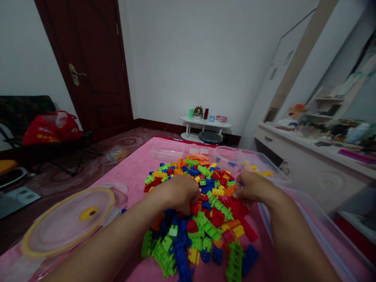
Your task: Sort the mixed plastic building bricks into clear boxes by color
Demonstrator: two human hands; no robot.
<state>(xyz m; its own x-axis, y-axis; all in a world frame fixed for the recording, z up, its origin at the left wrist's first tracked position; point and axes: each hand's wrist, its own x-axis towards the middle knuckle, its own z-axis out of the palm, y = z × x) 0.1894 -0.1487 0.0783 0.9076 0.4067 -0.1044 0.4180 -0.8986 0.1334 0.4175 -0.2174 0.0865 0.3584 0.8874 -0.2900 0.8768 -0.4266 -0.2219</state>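
A wide heap of toy building bricks [210, 225] in green, blue, red, yellow and orange covers the middle of a pink cloth [138, 154]. My left hand [183, 194] reaches into the heap from the left. Its fingers are curled down by some red bricks, and the fingertips are hidden. At the right side of the heap, my right hand [249, 188] has its fingers bent together, close to red and orange bricks. Whatever either hand grips is too hidden or blurred to make out.
Transparent plastic boxes [168, 145] line the far edge, and one box [261, 172] at right holds yellow pieces. A round lid with a yellow rim [113, 199] lies at left. A larger transparent bin [317, 231] stands beside my right arm.
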